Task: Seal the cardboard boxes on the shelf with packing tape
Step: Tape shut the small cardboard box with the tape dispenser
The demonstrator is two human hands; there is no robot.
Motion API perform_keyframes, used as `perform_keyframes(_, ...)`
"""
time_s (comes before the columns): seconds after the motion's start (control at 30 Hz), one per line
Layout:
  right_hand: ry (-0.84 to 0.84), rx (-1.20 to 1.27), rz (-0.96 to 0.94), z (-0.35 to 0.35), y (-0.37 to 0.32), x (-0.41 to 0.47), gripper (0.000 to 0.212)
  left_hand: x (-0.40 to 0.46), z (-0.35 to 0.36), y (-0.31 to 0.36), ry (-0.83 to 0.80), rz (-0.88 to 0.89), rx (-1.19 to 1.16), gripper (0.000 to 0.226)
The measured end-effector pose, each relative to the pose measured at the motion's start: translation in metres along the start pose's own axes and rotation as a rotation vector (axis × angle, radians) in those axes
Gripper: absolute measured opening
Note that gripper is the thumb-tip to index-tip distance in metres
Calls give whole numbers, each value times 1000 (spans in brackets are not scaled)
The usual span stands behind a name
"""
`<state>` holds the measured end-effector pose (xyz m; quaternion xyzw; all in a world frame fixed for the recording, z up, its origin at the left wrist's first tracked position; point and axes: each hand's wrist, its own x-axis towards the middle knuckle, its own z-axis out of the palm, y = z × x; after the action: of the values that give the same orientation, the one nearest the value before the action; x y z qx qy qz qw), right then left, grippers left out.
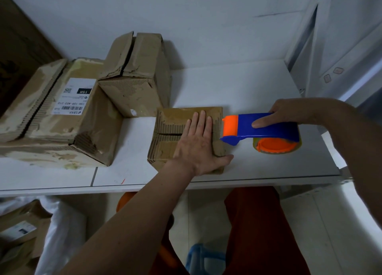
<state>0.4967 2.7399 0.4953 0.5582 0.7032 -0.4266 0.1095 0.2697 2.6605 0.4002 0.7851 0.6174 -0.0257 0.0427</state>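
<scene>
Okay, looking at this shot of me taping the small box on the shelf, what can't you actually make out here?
All in the head view:
- Small box: the right part of its flap seam lies under the left hand.
- Tape dispenser: whether tape already sticks to the box; its orange nose hides the contact.
- Shipping label on the big box: fine print too small to read.
- Dark carton: cut off by the left edge.

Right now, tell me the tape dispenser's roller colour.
Orange roller, on a blue tape dispenser; head view.

We see a plain white wall [206, 27] behind a white shelf [237, 84], pale floor tiles [310, 233] below, and white panelling [341, 47] at right.
</scene>
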Motion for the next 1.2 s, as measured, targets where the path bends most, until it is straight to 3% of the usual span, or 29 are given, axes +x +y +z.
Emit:
perform_keyframes(0.17, 57, -60, 48, -17, 18, -8, 115, 1, -2, 0, -28, -12, -2, 116)
perform_keyframes(0.3, 77, -88, 59, -16, 17, -10, 108, 1, -3, 3, -15, -28, 13, 121)
perform_keyframes(0.43, 96, -47, 28, -11, 21, -6, 118, 2, -6, 2, 4, -24, 33, 128)
perform_keyframes(0.63, 117, -10, 37, -18, 19, -8, 112, 12, -9, 4, 14, 106, 27, 128)
perform_keyframes(0.73, 127, -17, 63, -17, 16, -10, 91, 14, -5, 4, 16, 106, 18, 121)
perform_keyframes(0.9, 86, -44, 80, -17, 17, -9, 81, 14, -2, 5, 27, 87, -5, 119)
perform_keyframes(1.03, 36, -44, 74, -19, 19, -7, 106, 15, -2, 5, 25, 80, -5, 117)
perform_keyframes(1.2, 60, -101, 129, -14, 7, -8, 67, 14, -3, 6, 24, 80, 5, 116)
